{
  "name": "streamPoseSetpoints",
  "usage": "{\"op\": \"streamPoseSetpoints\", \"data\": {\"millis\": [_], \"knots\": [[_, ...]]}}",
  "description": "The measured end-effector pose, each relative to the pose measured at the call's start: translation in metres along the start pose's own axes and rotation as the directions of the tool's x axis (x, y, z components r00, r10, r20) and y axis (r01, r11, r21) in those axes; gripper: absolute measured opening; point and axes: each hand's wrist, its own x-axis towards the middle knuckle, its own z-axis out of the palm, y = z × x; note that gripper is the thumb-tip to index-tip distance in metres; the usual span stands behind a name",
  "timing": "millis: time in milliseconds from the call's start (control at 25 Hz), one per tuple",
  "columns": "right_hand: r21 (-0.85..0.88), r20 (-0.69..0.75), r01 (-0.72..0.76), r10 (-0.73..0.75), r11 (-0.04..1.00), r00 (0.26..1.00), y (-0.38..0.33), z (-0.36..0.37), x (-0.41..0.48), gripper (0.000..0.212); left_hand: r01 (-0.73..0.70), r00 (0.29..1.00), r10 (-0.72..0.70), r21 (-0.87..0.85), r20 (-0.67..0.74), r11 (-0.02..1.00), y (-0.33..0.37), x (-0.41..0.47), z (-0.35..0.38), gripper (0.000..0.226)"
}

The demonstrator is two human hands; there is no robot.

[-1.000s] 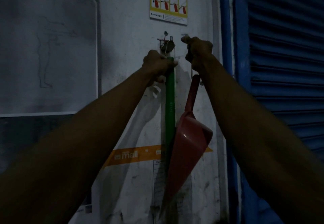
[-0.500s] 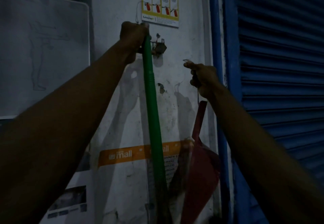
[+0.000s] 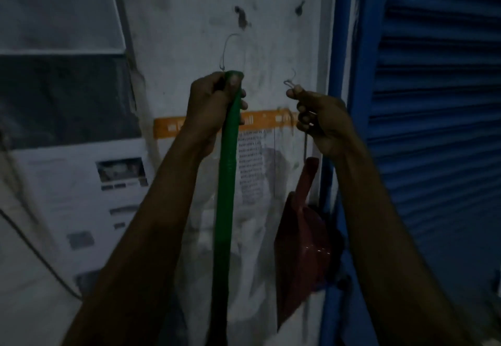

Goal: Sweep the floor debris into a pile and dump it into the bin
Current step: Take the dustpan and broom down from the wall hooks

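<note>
My left hand (image 3: 214, 101) grips the top of a green broom handle (image 3: 226, 183), which runs straight down out of view; a thin wire loop (image 3: 233, 50) sticks up from its top end. My right hand (image 3: 317, 118) pinches a small wire hook (image 3: 290, 81), and from that hand a red dustpan (image 3: 301, 237) hangs down on a thin wire. Both are held in front of a white wall. The broom's bristles and the floor are hidden.
A blue roller shutter (image 3: 433, 128) with a blue frame fills the right side. The white wall (image 3: 189, 20) carries an orange-banded notice (image 3: 252, 156), a paper sheet (image 3: 81, 196) at the left, a whiteboard (image 3: 54, 6) above it and dark nail marks.
Both hands have come down and away from the wall nails, bringing the broom and the dustpan off them. The camera has tilted down, so the fire-extinguisher poster is out of view.
</note>
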Motion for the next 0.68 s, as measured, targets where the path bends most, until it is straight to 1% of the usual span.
{"op": "streamPoseSetpoints", "data": {"millis": [120, 240, 320, 360, 400, 440, 520, 600, 680], "knots": [[-0.017, 0.015, -0.086, 0.086, 0.996, 0.996, 0.04, -0.013, -0.044, 0.02, 0.047, 0.997, -0.05, -0.06, -0.057, 0.997, -0.041, -0.067, 0.006, 0.023], [-0.12, 0.042, -0.115, 0.121, 0.986, 0.992, 0.077, -0.018, -0.08, 0.016, 0.123, 0.987, -0.13, -0.079, -0.096, 0.989, -0.077, -0.123, 0.01, 0.02], [-0.2, 0.073, -0.157, 0.174, 0.967, 0.982, 0.103, -0.02, -0.102, 0.016, 0.21, 0.97, -0.222, -0.115, -0.096, 0.971, -0.102, -0.157, 0.01, 0.016], [-0.224, 0.093, -0.178, 0.203, 0.958, 0.975, 0.115, -0.022, -0.112, 0.016, 0.271, 0.952, -0.286, -0.136, -0.108, 0.953, -0.112, -0.173, 0.009, 0.013], [-0.241, 0.11, -0.203, 0.234, 0.949, 0.966, 0.127, -0.024, -0.122, 0.016, 0.337, 0.924, -0.356, -0.141, -0.138, 0.931, -0.121, -0.189, 0.009, 0.016], [-0.256, 0.124, -0.227, 0.265, 0.94, 0.956, 0.136, -0.026, -0.13, 0.015, 0.4, 0.891, -0.417, -0.124, -0.179, 0.908, -0.128, -0.204, 0.009, 0.025], [-0.285, 0.148, -0.281, 0.332, 0.916, 0.932, 0.152, -0.028, -0.147, 0.013, 0.5, 0.833, -0.505, -0.084, -0.224, 0.862, -0.14, -0.233, 0.011, 0.033], [-0.289, 0.175, -0.298, 0.356, 0.91, 0.918, 0.162, -0.025, -0.162, 0.013, 0.551, 0.819, -0.551, -0.049, -0.163, 0.833, -0.151, -0.26, 0.014, 0.031], [-0.264, 0.186, -0.286, 0.34, 0.921, 0.922, 0.165, -0.017, -0.175, 0.016, 0.6, 0.797, -0.6, -0.017, -0.072, 0.8, -0.162, -0.285, 0.014, 0.031]]}}
